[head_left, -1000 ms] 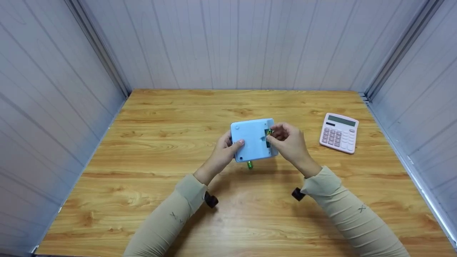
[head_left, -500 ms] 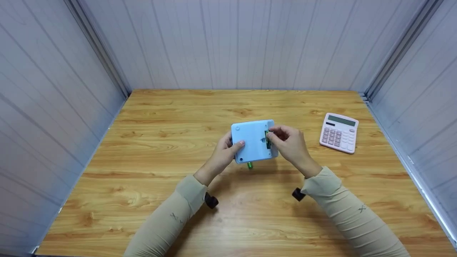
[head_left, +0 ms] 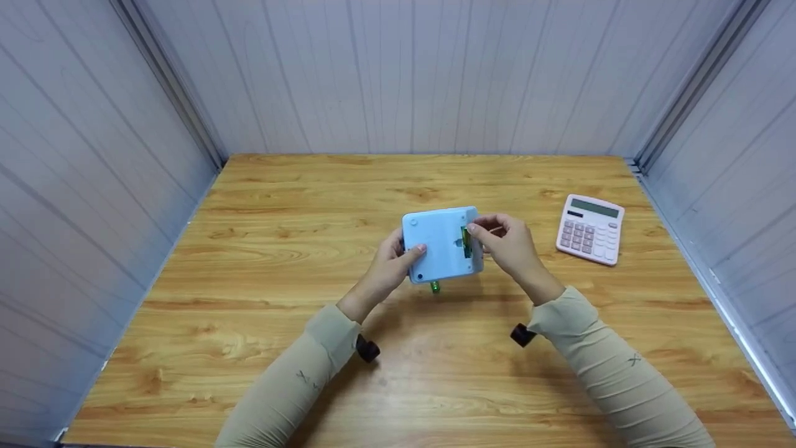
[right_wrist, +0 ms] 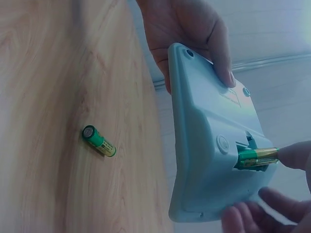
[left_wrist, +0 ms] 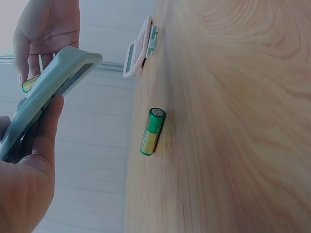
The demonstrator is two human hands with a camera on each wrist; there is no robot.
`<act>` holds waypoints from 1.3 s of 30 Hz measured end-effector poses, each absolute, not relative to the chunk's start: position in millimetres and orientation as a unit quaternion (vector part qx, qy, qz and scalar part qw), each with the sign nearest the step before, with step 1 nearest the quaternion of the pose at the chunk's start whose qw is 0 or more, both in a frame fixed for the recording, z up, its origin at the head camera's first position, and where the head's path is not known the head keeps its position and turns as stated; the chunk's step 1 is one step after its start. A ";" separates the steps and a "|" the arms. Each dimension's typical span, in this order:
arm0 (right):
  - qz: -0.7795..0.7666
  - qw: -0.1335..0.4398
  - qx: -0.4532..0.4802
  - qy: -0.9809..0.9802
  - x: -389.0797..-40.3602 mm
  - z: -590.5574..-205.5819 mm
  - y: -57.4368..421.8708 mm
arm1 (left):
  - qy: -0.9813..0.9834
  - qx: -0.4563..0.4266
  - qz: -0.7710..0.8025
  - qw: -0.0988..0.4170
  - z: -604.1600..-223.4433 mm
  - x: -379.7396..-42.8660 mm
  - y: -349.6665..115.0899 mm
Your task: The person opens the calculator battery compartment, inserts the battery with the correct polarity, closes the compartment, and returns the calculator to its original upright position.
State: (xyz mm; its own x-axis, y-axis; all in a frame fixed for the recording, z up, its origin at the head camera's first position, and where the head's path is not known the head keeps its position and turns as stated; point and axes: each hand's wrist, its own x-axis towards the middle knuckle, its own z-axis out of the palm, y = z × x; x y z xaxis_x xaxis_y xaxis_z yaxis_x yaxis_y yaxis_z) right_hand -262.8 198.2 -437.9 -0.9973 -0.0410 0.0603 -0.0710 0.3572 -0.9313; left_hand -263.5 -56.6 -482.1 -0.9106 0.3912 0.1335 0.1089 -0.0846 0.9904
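My left hand [head_left: 395, 261] grips a light blue calculator [head_left: 438, 246], back side up and clear of the table, thumb across its back. Its battery compartment is uncovered at the right end. A green and gold battery [right_wrist: 257, 157] sits tilted in that compartment, one end sticking out. My right hand [head_left: 507, 246] has its thumb on this raised end, the other fingers curled by the calculator's edge. A second green and gold battery [left_wrist: 153, 131] lies on the table below, mostly hidden by the calculator in the head view.
A pink calculator [head_left: 590, 230] lies face up at the right of the wooden table [head_left: 298, 249]. Beside it in the left wrist view is a small pale green piece [left_wrist: 152, 41]. Light panel walls [head_left: 385, 74] enclose the back and both sides.
The battery has shifted within the compartment under my right hand's fingers and shows more now. My right thumb has moved slightly up toward its end. The left hand stays about the same.
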 end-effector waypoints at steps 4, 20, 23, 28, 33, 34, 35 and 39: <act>0.564 -0.018 0.015 -0.825 -265.2 -436.5 200.0 | 0.671 0.183 0.713 0.095 -481.9 -263.3 -56.3; 0.605 -0.103 -0.018 -0.789 -268.6 -434.7 200.2 | 0.686 0.209 0.694 0.063 -484.4 -265.8 -54.7; 0.609 -0.106 -0.025 -0.786 -269.6 -436.1 199.7 | 0.687 0.215 0.692 0.063 -484.8 -265.7 -53.9; 0.611 -0.108 -0.032 -0.784 -269.4 -436.3 199.6 | 0.689 0.210 0.691 0.068 -484.9 -265.0 -52.7; 0.608 -0.101 -0.030 -0.787 -269.8 -436.8 199.6 | 0.694 0.203 0.688 0.066 -485.0 -264.0 -51.8; 0.607 -0.100 -0.029 -0.788 -270.0 -437.1 199.5 | 0.694 0.203 0.687 0.066 -484.8 -263.7 -51.6; 0.606 -0.098 -0.029 -0.788 -270.3 -437.6 199.4 | 0.695 0.202 0.687 0.067 -484.4 -263.2 -51.4; 0.605 -0.090 -0.036 -0.790 -270.6 -439.4 199.0 | 0.695 0.202 0.686 0.070 -484.0 -262.2 -50.9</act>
State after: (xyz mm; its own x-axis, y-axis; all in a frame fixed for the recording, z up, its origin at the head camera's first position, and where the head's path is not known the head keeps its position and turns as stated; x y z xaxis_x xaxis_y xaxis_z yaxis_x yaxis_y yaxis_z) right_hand -270.6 199.0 -439.4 -0.9811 -0.0527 -0.1861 0.1658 0.2655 -0.9497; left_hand -262.2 -50.9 -484.0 -0.9081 0.3781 0.1801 0.1849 -0.0239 0.9825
